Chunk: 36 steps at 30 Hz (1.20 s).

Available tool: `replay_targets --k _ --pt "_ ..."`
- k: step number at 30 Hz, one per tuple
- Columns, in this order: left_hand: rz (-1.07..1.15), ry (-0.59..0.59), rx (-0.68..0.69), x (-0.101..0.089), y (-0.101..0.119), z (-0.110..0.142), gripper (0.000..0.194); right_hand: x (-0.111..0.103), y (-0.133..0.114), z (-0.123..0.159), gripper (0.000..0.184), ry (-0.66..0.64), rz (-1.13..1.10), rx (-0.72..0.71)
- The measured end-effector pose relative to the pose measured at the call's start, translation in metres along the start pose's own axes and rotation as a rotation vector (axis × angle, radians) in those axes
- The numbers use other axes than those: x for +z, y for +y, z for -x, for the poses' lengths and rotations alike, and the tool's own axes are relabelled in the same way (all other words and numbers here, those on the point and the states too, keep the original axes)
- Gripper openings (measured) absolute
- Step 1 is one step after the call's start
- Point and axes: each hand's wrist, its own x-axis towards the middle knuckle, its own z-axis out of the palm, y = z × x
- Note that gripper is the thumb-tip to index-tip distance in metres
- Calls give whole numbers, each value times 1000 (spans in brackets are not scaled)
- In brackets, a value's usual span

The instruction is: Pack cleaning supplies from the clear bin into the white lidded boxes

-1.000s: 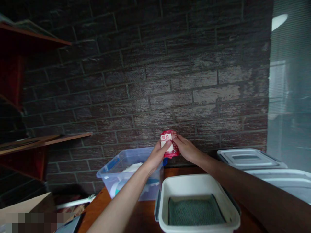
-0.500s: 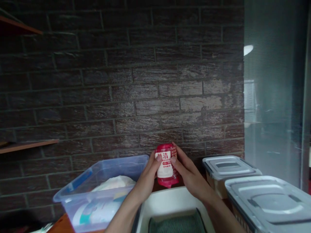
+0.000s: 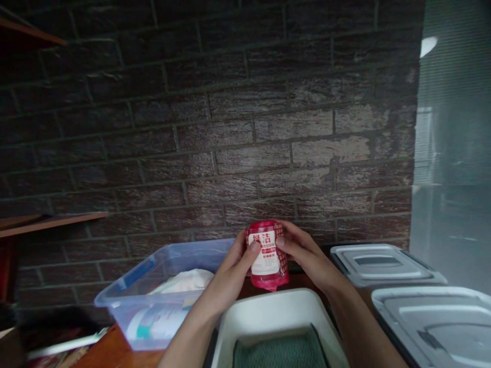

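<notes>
Both hands hold a small red roll-shaped packet with a white label [image 3: 267, 253] upright in front of a dark brick wall. My left hand [image 3: 232, 276] grips its left side, thumb on the label. My right hand [image 3: 307, 255] wraps its right side, thumb also on the front. The packet hangs just above the far rim of a white bin [image 3: 230, 337] that has a green-grey mat lying in its bottom.
A clear plastic tub [image 3: 161, 266] with white and teal packets stands left of the white bin on a brown tabletop [image 3: 111, 352]. Two lidded grey boxes [image 3: 383, 263] [image 3: 437, 322] sit at the right. A wooden shelf [image 3: 49, 222] juts from the left wall.
The view has shifted slightly; both hands keep hold of the red packet, which now sits a little higher and closer above the white bin.
</notes>
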Motion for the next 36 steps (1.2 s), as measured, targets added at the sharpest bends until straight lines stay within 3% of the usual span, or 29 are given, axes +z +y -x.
replay_targets --k 7,14,22,36 --pt "43 -8 -51 -13 -5 -3 55 4 15 -13 25 -3 43 -20" --pt "-2 -41 24 -11 2 1 41 5 13 -10 24 -29 68 -71" --pt "-58 -36 28 -1 21 4 42 4 16 -14 32 -31 57 -129" --pt "-48 -101 83 -2 27 11 46 2 16 -13 39 -18 25 -156"
